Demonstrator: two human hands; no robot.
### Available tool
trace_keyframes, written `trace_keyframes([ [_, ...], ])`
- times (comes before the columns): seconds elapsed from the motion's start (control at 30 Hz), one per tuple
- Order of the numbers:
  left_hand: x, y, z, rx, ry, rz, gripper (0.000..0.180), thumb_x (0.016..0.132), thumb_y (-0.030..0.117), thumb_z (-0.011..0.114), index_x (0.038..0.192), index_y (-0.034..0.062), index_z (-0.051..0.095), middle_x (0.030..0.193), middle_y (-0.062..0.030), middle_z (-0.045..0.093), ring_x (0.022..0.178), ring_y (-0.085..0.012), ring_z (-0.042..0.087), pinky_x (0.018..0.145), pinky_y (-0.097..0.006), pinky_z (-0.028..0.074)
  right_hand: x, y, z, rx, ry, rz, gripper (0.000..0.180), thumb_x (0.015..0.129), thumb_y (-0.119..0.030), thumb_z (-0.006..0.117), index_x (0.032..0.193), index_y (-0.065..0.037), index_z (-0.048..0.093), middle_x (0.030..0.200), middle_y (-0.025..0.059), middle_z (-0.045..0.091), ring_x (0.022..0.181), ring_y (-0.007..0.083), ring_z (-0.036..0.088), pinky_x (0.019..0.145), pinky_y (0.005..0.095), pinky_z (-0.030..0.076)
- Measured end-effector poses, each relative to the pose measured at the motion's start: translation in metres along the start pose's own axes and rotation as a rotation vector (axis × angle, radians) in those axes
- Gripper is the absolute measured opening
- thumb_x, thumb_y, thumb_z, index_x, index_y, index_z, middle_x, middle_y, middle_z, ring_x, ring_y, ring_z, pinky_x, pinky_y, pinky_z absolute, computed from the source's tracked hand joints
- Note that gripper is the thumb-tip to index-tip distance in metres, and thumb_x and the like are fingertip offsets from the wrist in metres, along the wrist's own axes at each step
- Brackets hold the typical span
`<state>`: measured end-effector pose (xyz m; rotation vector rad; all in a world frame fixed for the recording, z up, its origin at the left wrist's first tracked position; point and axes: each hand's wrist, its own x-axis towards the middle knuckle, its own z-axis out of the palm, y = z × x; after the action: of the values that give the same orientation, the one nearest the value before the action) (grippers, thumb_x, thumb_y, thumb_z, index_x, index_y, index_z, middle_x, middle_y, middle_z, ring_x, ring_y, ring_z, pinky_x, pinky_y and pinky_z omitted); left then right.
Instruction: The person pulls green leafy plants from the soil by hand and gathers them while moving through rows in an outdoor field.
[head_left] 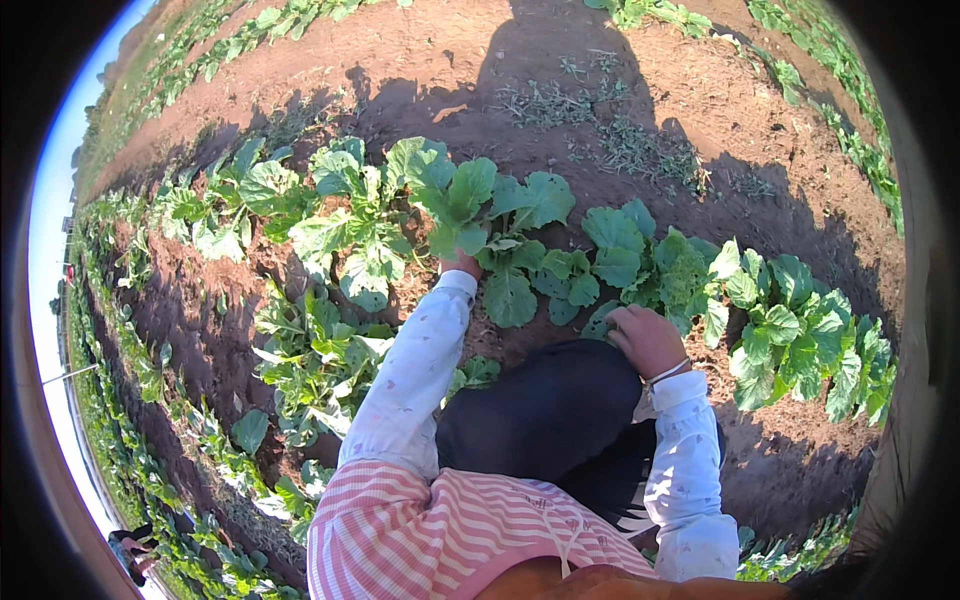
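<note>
My left hand (462, 258) reaches in among the leaves at the base of a broad-leaved green plant (508, 297). Foliage covers its fingers, so their grip does not show. The leaves around it are large, and some have small holes. Over by my bent knee, my right hand (648, 340) is closed with its fingers curled downward. A green leaf (600, 322) lies right at its fingertips; whatever is inside the fingers is hidden. A thin band circles the right wrist.
The leafy row runs on to more plants (790, 330) at the right and others (265, 190) at the left. My dark-trousered knee (540, 395) juts toward the row. Brown soil (420, 60) and cut weeds (600, 120) lie beyond. Another person (135, 550) is far off at lower left.
</note>
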<state>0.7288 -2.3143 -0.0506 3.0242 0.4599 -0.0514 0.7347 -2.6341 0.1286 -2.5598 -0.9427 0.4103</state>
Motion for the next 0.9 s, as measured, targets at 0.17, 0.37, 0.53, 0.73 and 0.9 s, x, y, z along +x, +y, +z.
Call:
trace_keyframes([
  [0.17,0.003,0.001,-0.008,-0.030,-0.044,-0.006,0.027,0.078,0.024,0.052,0.100,0.0103,0.059,0.101,-0.0126,0.061,0.089,-0.0288,0.059,0.074,-0.040,0.047,0.001,0.001,0.001,0.001,0.003,-0.011,0.017,0.074,-0.018,0.059,0.089,-0.011,0.054,0.081,0.0072,0.055,0.081,0.0271,0.056,0.068,0.0390,0.045],
  [0.37,-0.019,-0.023,-0.023,-0.414,0.038,-0.144,0.020,0.074,0.016,0.056,0.091,0.0066,0.060,0.087,-0.0169,0.061,0.079,-0.0359,0.058,0.069,-0.043,0.047,0.000,0.002,0.001,0.012,0.029,-0.024,0.018,0.073,-0.018,0.060,0.089,-0.012,0.054,0.082,0.0066,0.055,0.081,0.0266,0.056,0.068,0.0390,0.045],
  [0.53,-0.031,-0.070,-0.031,-0.514,0.405,-0.238,0.016,0.074,0.008,0.057,0.090,0.0053,0.057,0.089,-0.0184,0.059,0.080,-0.0368,0.056,0.069,-0.044,0.045,0.002,0.002,0.003,0.009,0.012,-0.027,0.018,0.073,-0.018,0.060,0.089,-0.012,0.054,0.082,0.0061,0.055,0.081,0.0263,0.056,0.067,0.0388,0.045],
  [0.73,0.005,-0.099,-0.013,-0.295,0.075,-0.385,0.016,0.075,0.016,0.056,0.087,0.0068,0.061,0.087,-0.0181,0.060,0.082,-0.0367,0.057,0.071,-0.043,0.046,0.002,0.001,0.003,0.000,0.025,-0.030,0.017,0.073,-0.019,0.060,0.088,-0.013,0.053,0.080,0.0055,0.054,0.079,0.0261,0.056,0.066,0.0386,0.045],
  [0.9,-0.021,-0.138,-0.027,-0.011,-0.332,0.046,0.011,0.069,0.015,0.059,0.074,0.0053,0.062,0.076,-0.0195,0.060,0.076,-0.0376,0.058,0.066,-0.041,0.046,-0.003,0.001,0.003,-0.029,0.080,-0.042,0.018,0.073,-0.019,0.060,0.088,-0.013,0.052,0.080,0.0049,0.053,0.079,0.0252,0.056,0.066,0.0380,0.045],
])
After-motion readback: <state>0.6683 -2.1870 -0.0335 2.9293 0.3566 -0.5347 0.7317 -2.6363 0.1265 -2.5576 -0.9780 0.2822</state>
